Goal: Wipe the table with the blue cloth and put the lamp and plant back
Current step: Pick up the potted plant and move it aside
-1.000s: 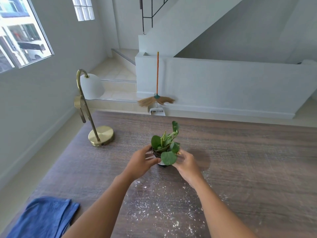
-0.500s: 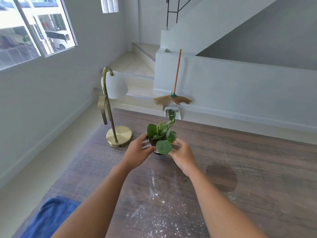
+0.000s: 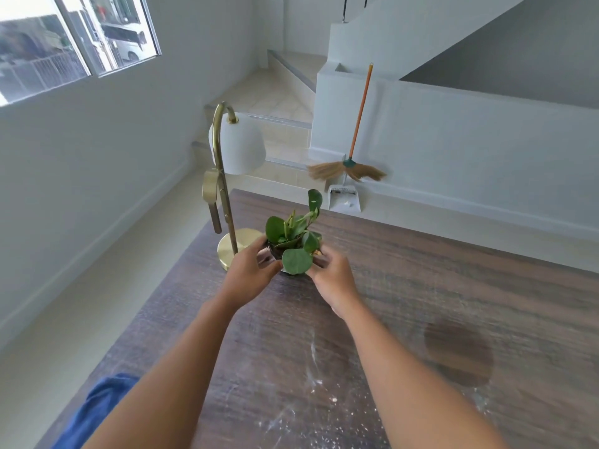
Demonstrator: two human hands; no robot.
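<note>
A small potted plant [image 3: 293, 241] with round green leaves is at the far left part of the wooden table [image 3: 437, 286], right beside the lamp's base. My left hand [image 3: 249, 273] and my right hand [image 3: 334, 277] grip its dark pot from either side; the pot is mostly hidden by fingers and leaves. The brass lamp [image 3: 227, 196] with a white shade stands at the table's far left corner. The blue cloth [image 3: 94, 413] lies crumpled at the near left edge, partly behind my left forearm.
White powder streaks and specks [image 3: 311, 384] cover the near middle of the table, and a dark round patch [image 3: 460, 354] marks the right side. Beyond the table, a broom [image 3: 353, 150] and white dustpan [image 3: 343, 197] lean against the low stair wall.
Both hands have carried the plant away from me and to the left, up close to the lamp's base. The view has swung with it. A dark round patch shows where the pot stood.
</note>
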